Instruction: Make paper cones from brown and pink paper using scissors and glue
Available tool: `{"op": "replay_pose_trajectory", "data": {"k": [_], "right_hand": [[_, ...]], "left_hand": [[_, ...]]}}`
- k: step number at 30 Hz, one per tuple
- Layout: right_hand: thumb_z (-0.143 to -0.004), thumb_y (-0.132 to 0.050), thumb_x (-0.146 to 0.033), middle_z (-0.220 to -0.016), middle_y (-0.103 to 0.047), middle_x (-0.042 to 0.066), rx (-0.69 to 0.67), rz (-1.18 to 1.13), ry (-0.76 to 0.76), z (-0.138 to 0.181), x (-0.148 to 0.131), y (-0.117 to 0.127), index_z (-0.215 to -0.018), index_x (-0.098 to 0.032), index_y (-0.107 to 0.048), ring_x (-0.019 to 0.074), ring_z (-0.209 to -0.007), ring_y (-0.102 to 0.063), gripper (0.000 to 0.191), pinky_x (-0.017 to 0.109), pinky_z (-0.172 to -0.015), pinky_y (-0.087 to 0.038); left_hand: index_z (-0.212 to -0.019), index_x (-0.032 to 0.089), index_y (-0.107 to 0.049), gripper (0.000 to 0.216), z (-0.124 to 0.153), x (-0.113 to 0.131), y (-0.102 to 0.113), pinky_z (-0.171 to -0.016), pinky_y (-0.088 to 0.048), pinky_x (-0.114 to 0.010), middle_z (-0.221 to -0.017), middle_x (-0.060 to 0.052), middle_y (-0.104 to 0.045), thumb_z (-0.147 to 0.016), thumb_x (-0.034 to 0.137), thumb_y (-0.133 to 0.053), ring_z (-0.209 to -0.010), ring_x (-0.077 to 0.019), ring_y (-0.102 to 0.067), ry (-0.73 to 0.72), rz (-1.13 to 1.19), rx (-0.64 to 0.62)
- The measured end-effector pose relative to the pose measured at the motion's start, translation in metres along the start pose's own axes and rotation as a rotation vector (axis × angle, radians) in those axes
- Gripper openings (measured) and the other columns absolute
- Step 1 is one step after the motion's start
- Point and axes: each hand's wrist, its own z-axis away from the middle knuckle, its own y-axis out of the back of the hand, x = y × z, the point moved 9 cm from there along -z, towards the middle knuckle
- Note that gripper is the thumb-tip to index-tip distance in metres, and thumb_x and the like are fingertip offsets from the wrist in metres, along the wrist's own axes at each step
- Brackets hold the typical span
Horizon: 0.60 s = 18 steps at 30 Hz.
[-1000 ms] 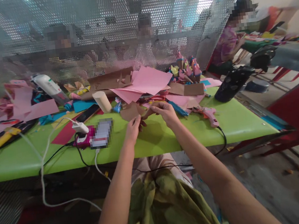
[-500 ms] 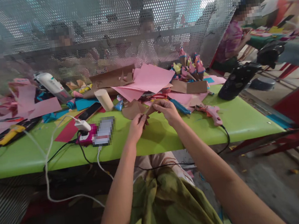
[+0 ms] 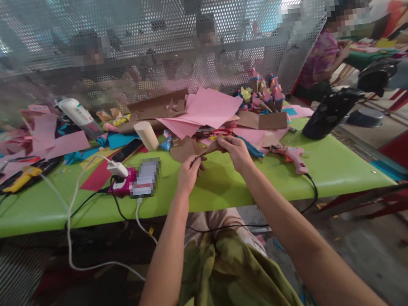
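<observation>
Both my hands are raised over the green table (image 3: 230,189) and pinch one small brown paper piece (image 3: 209,148) between them. My left hand (image 3: 188,172) grips its lower left end with closed fingers. My right hand (image 3: 237,151) holds the upper right part, fingers curled over it. A larger brown paper cut-out (image 3: 185,149) lies on the table just behind the hands. Pink paper sheets (image 3: 209,107) are heaped further back.
A pink glue gun (image 3: 289,153) with a black cord lies right of my hands. A phone on a charger (image 3: 142,178), a cream paper roll (image 3: 146,135), a yellow tool (image 3: 21,179) and paper scraps sit left. Small paper cones (image 3: 263,92) stand at the back. People sit beyond a perforated screen.
My hands have stayed together on the brown piece, turning it slightly. The view has shifted a little, so everything sits somewhat further right and higher.
</observation>
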Motion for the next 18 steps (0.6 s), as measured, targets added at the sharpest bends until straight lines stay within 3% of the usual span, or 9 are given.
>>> {"op": "replay_pose_trajectory", "data": {"k": [3, 8, 18], "right_hand": [[-0.068, -0.072, -0.062, -0.062, -0.052, -0.001, -0.006, -0.005, 0.002, 0.001, 0.000, -0.002, -0.067, -0.022, -0.061, 0.0131, -0.059, -0.043, 0.042, 0.029, -0.057, -0.038], [-0.069, -0.072, -0.063, -0.061, -0.054, -0.001, -0.041, -0.004, 0.001, 0.002, 0.001, -0.007, -0.065, -0.021, -0.061, 0.0131, -0.058, -0.044, 0.043, 0.029, -0.057, -0.039], [-0.071, -0.069, -0.060, -0.059, -0.054, -0.001, -0.055, 0.057, 0.019, 0.001, 0.004, -0.009, -0.065, -0.022, -0.060, 0.0141, -0.058, -0.046, 0.039, 0.030, -0.056, -0.039]], "left_hand": [[-0.090, 0.020, -0.062, 0.028, 0.002, 0.003, 0.002, -0.055, -0.040, -0.023, -0.070, 0.001, -0.063, -0.093, 0.045, -0.052, -0.056, -0.0119, -0.051, -0.038, -0.017, 0.027], [-0.087, 0.020, -0.061, 0.020, 0.002, 0.007, 0.003, -0.059, -0.039, -0.023, -0.071, 0.001, -0.063, -0.094, 0.037, -0.052, -0.060, -0.0117, -0.052, -0.100, -0.140, 0.047], [-0.082, 0.019, -0.064, 0.015, -0.001, -0.004, 0.004, -0.054, -0.037, -0.023, -0.069, 0.000, -0.066, -0.088, 0.027, -0.053, -0.053, -0.0112, -0.049, 0.041, -0.006, 0.047]]}}
